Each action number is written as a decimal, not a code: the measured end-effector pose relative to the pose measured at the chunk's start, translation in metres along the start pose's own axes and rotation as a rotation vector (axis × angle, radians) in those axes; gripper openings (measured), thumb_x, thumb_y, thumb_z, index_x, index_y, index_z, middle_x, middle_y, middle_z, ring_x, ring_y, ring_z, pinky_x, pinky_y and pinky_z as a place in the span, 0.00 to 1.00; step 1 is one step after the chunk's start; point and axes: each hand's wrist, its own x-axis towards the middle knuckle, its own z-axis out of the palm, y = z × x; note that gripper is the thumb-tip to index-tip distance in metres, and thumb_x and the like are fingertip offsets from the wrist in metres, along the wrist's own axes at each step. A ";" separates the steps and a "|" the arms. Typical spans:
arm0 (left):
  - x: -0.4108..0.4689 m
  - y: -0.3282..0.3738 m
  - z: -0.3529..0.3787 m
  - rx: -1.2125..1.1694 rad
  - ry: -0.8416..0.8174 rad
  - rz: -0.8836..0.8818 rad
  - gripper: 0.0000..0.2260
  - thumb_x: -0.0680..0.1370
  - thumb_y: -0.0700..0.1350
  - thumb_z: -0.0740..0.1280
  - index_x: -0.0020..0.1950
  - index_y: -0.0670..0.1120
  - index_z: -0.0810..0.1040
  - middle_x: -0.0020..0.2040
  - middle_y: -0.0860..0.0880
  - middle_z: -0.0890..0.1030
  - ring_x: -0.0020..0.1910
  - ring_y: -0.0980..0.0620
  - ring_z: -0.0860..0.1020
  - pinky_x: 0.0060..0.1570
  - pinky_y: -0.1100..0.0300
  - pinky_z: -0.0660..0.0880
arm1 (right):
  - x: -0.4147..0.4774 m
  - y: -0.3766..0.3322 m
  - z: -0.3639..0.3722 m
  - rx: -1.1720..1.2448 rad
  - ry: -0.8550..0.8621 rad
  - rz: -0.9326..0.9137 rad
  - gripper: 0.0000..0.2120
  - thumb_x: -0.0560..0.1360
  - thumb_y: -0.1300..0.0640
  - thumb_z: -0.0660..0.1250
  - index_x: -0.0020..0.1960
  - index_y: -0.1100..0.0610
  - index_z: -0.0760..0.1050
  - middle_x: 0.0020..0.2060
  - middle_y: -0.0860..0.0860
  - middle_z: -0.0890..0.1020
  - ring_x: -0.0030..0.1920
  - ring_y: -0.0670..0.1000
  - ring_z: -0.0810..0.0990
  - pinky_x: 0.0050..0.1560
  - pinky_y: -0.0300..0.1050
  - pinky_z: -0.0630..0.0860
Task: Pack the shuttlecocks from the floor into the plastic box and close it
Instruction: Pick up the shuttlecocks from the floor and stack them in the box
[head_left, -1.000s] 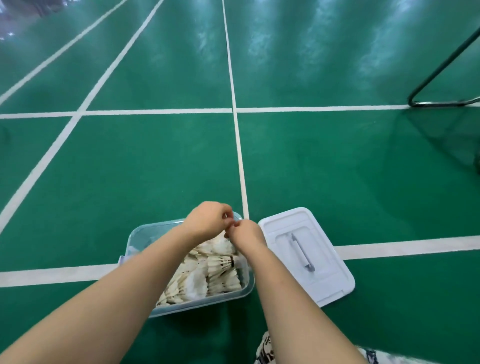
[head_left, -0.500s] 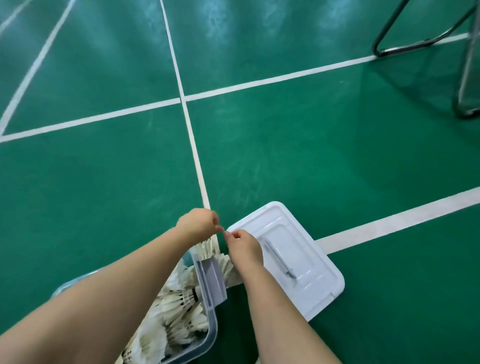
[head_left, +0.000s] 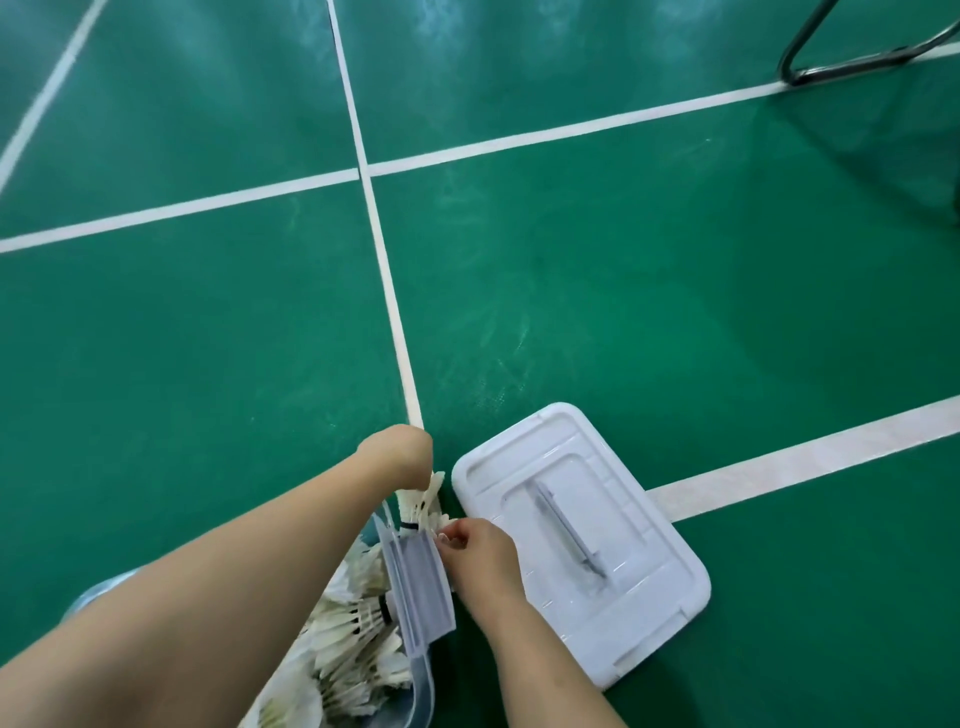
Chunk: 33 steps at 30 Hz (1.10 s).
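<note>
Shuttlecocks of white feather (head_left: 358, 639) lie heaped in a clear plastic box (head_left: 422, 686) at the lower left, which stands uncovered on the green court floor (head_left: 597, 291). A grey latch flap (head_left: 418, 587) stands up from the box's right-hand rim.

Just above that flap, a short stack of nested white shuttlecocks (head_left: 422, 500) sits tilted between the two hands, over the box's far right corner. The left hand (head_left: 399, 451) is bent down at the wrist directly above the stack. Its fingers are hidden, so I cannot tell whether it grips. The right hand (head_left: 480, 552) is curled, and its fingertips (head_left: 448, 539) pinch the stack's lower feathers beside the top of the flap.

Right of the box, apart from it, a white rectangular plastic lid (head_left: 639, 597) with a grey handle (head_left: 566, 530) lies flat on the floor, partly over a white court line (head_left: 800, 460). A black metal frame (head_left: 852, 65) stands at the top right.
</note>
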 end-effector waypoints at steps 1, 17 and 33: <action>-0.003 -0.001 -0.001 -0.039 0.035 -0.002 0.06 0.74 0.40 0.62 0.47 0.41 0.77 0.36 0.47 0.75 0.40 0.46 0.73 0.40 0.56 0.74 | 0.000 0.000 0.000 0.000 0.025 0.006 0.08 0.73 0.54 0.67 0.36 0.52 0.76 0.33 0.47 0.76 0.35 0.46 0.73 0.43 0.41 0.72; -0.156 -0.057 -0.036 -0.537 0.899 0.063 0.07 0.76 0.46 0.63 0.45 0.44 0.79 0.43 0.44 0.83 0.49 0.41 0.75 0.49 0.48 0.74 | -0.063 -0.119 -0.029 0.076 0.335 -0.295 0.11 0.74 0.49 0.67 0.43 0.56 0.82 0.44 0.53 0.81 0.44 0.54 0.76 0.41 0.44 0.68; -0.239 -0.119 0.125 -0.945 0.712 -0.215 0.08 0.78 0.47 0.63 0.48 0.44 0.79 0.47 0.48 0.82 0.47 0.49 0.77 0.36 0.60 0.66 | -0.115 -0.076 0.072 -0.666 -0.096 -0.131 0.12 0.70 0.56 0.62 0.28 0.54 0.70 0.26 0.50 0.76 0.32 0.52 0.75 0.35 0.42 0.70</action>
